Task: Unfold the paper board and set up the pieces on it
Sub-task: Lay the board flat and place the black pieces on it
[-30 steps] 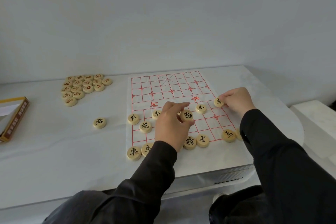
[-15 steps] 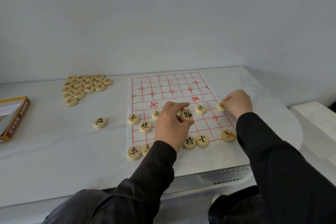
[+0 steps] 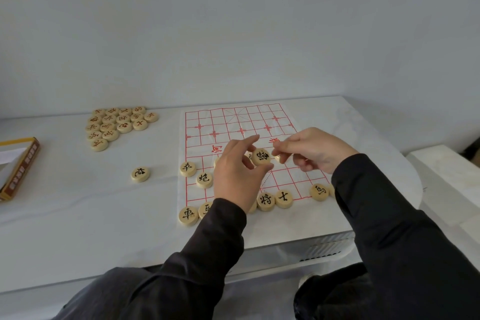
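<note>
A person in dark sleeves stands at a white worktop. I see it all from one view, looking down from the head.

The paper board lies open and flat on the worktop. It is white with red lines.

The left hand is over the middle of the board. Its grip is closed on a round piece with a black mark. The thumb is under the piece, and its face is turned to the person.

The right hand is just beside the left hand, over the board too. Its fingers are curled and the tips are close together. A bit of a pale piece shows under those tips. I cannot tell if this grip has that piece or only touches it.

More black-marked pieces sit on the near half of the board. A corner piece is at the near left. Next to it is a half-hidden piece, partly under the left sleeve. Two middle pieces sit side by side on the near line. A right piece is close to the right sleeve. Higher up on the left are an edge piece and a second piece just beside it.

Left of the board, a lone piece lies on the worktop. Farther back is a red pile, with pieces packed close together. A yellow box sits at the far left edge.
</note>
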`<act>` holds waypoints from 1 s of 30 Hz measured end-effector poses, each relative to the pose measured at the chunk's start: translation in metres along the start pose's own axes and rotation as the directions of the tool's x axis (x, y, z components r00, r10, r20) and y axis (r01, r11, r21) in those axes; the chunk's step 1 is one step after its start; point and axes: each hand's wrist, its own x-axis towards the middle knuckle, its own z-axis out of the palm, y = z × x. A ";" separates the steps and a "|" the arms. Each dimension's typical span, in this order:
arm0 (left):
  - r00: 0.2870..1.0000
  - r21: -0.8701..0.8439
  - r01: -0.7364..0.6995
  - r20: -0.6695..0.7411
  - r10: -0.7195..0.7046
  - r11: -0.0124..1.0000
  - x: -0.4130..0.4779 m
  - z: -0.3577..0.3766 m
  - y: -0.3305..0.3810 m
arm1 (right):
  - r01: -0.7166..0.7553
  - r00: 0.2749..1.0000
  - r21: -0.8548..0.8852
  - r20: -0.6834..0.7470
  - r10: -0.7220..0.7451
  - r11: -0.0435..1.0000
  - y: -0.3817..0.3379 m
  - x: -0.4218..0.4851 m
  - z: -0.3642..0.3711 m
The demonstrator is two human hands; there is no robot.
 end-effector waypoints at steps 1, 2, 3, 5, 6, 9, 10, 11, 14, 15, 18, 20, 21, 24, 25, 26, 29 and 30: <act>1.000 -0.003 -0.005 -0.001 0.005 1.000 0.000 0.000 0.001 | 0.005 0.999 0.014 0.034 -0.006 1.000 -0.001 -0.002 0.001; 1.000 -0.006 -0.015 -0.004 0.015 1.000 -0.001 0.000 0.001 | 0.006 0.998 0.023 0.065 -0.007 1.000 -0.003 -0.004 0.001; 1.000 -0.008 -0.030 -0.009 0.030 1.000 -0.002 0.000 0.002 | 0.004 0.996 0.023 0.093 -0.006 1.000 -0.004 -0.006 0.001; 0.998 -0.005 -0.067 -0.014 0.066 0.998 -0.003 0.000 0.003 | -0.007 0.992 0.016 0.127 0.004 1.000 -0.004 -0.006 0.001; 0.996 0.000 -0.085 -0.014 0.085 0.996 -0.004 0.000 0.003 | -0.010 0.991 0.016 0.132 0.008 1.000 -0.003 -0.006 0.001; 0.994 0.014 -0.113 -0.008 0.113 0.994 -0.003 0.001 0.003 | -0.013 0.992 0.016 0.124 0.011 1.000 -0.001 -0.006 0.002; 0.993 0.016 -0.115 -0.001 0.115 0.993 -0.003 0.001 0.003 | -0.012 0.992 0.022 0.123 0.009 1.000 -0.001 -0.006 0.001; 0.993 0.016 -0.116 0.006 0.116 0.993 -0.003 0.002 0.003 | -0.012 0.992 0.030 0.123 0.008 0.999 0.000 -0.006 0.001; 0.993 0.010 -0.114 0.038 0.114 0.993 -0.003 0.003 0.002 | -0.004 0.994 0.016 0.112 0.002 1.000 0.001 -0.007 0.000; 0.993 0.011 -0.109 0.052 0.109 0.994 -0.003 0.003 0.001 | 0.002 0.995 0.002 0.100 -0.003 1.000 0.001 -0.006 0.000; 0.991 -0.002 -0.086 0.104 0.086 0.996 -0.003 0.002 0.001 | 0.023 0.998 -0.015 0.051 -0.023 1.000 0.002 -0.006 -0.001; 0.988 -0.005 -0.064 0.139 0.064 0.998 -0.003 0.002 0.001 | 0.038 0.999 -0.036 0.016 -0.037 0.999 0.004 -0.005 -0.004; 0.986 -0.001 -0.052 0.158 0.052 0.999 -0.003 0.002 0.001 | 0.046 0.999 -0.066 -0.002 -0.046 0.997 0.005 -0.004 -0.006; 0.974 0.054 -0.038 0.227 0.025 0.998 -0.004 0.004 -0.001 | 0.077 0.996 -0.229 -0.013 -0.083 0.970 0.008 -0.005 -0.013; 0.968 0.077 -0.042 0.250 0.022 0.996 -0.004 0.004 -0.002 | 0.084 0.996 -0.301 0.001 -0.088 0.950 0.010 -0.005 -0.015; 0.962 0.102 -0.052 0.273 0.023 0.993 -0.004 0.003 -0.003 | 0.087 0.996 -0.369 0.019 -0.086 0.925 0.011 -0.005 -0.017; 0.938 0.217 -0.142 0.342 0.061 0.966 -0.006 0.004 -0.004 | 0.059 0.998 -0.526 0.060 -0.032 0.848 0.017 -0.005 -0.019; 0.924 0.254 -0.183 0.374 0.078 0.950 -0.007 0.005 -0.005 | 0.046 0.998 -0.566 0.069 -0.009 0.823 0.019 -0.005 -0.018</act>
